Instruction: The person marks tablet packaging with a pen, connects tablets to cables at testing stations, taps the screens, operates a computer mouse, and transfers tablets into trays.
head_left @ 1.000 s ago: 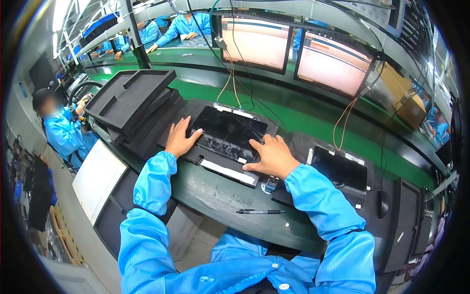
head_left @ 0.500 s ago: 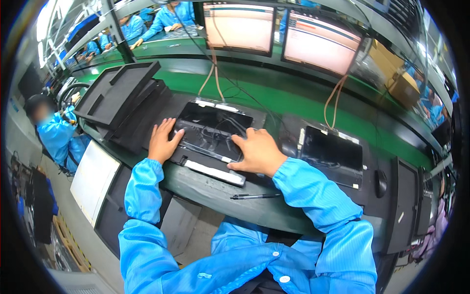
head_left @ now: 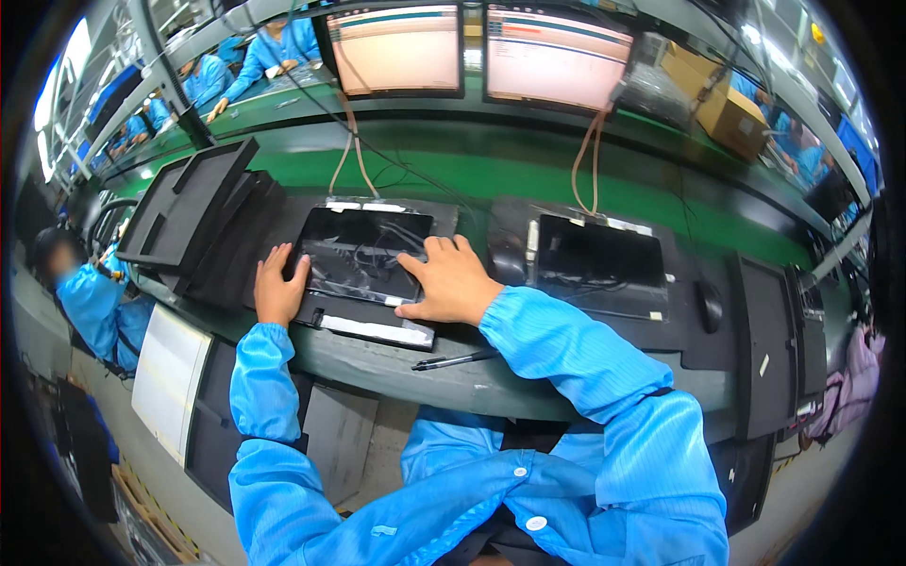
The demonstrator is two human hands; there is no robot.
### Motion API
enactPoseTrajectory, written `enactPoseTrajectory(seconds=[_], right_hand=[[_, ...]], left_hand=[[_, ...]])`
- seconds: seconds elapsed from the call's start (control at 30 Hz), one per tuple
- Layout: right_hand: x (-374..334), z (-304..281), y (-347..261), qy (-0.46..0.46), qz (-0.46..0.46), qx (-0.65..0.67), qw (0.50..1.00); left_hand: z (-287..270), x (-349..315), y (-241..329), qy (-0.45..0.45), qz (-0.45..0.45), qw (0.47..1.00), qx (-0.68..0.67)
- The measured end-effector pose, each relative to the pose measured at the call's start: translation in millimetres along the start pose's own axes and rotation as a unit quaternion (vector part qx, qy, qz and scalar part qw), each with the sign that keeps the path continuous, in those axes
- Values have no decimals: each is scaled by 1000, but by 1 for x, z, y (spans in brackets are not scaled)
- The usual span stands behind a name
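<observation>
A glossy black flat screen panel (head_left: pixel 354 269) lies face up in a dark fixture with white strips along its far edge. At its left edge rests my left hand (head_left: pixel 280 291), thumb spread from the fingers. My right hand (head_left: pixel 453 283) is at the right edge, fingers spread, its thumb and index fingertip over the panel's surface. Neither hand grips anything. Just nearer than the panel is a white strip (head_left: pixel 377 331) on the fixture's front. A black pen (head_left: pixel 455 360) lies on the bench edge, below my right hand.
A second black panel (head_left: pixel 604 255) lies in a similar fixture to the right, with black mice (head_left: pixel 706 307) beside it. Black trays (head_left: pixel 189 212) are stacked at left; another black tray (head_left: pixel 766 349) stands at right. Two monitors (head_left: pixel 557 57) and hanging cables are beyond. Co-workers in blue sit farther off.
The whole view has shifted, so the bench and panels appear farther left and slightly higher. Both hands stay at the same panel's edges, with little visible change in pose.
</observation>
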State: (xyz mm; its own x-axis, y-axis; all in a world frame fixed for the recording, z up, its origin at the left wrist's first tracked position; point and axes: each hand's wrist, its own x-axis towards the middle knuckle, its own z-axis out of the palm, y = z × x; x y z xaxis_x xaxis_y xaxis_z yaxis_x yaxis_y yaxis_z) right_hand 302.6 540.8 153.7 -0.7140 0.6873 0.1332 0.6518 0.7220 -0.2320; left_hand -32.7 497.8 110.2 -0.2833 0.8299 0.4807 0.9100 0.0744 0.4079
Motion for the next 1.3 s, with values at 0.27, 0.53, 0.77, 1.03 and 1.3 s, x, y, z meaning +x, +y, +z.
enactPoseTrajectory(seconds=[0.27,0.53,0.77,1.03,1.3], right_hand=[[-66,-66,122,251,64,-33,965],[-124,-63,206,139,231,-84,959],[-125,-66,213,88,280,-56,954],[-140,-62,192,89,274,-18,957],[-147,-56,181,73,275,-23,958]], left_hand=[[-21,-39,29,24,142,990,1],[-17,-84,89,-109,243,963,40],[-16,-82,90,-110,223,968,20],[-14,-82,90,-104,221,970,15],[-18,-83,95,-83,229,970,17]])
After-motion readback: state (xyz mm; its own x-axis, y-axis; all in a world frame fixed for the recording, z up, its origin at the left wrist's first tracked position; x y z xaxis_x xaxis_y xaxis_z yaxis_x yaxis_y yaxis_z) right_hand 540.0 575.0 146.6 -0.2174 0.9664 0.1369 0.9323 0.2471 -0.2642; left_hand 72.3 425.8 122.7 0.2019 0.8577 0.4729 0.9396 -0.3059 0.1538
